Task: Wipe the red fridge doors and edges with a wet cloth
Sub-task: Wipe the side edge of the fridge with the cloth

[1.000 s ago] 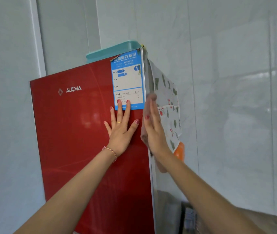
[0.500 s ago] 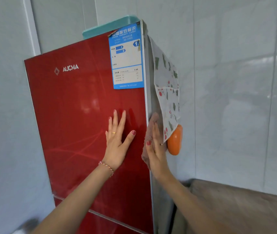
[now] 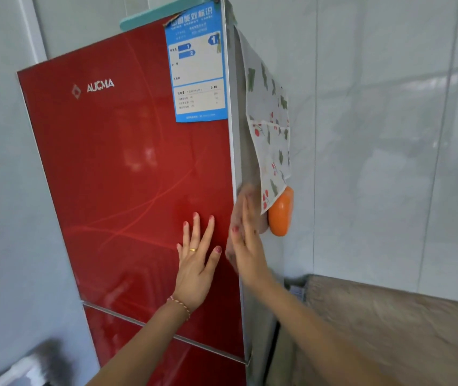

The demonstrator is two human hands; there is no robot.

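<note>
While the left hand (image 3: 195, 270) lies flat, fingers spread, on the red fridge door (image 3: 127, 174), the right hand (image 3: 246, 246) presses a pinkish cloth (image 3: 240, 207) with straight fingers against the fridge's right edge, lower than half a second ago; grey tiled walls (image 3: 389, 135) surround the fridge, a brown counter (image 3: 403, 330) right of it
</note>
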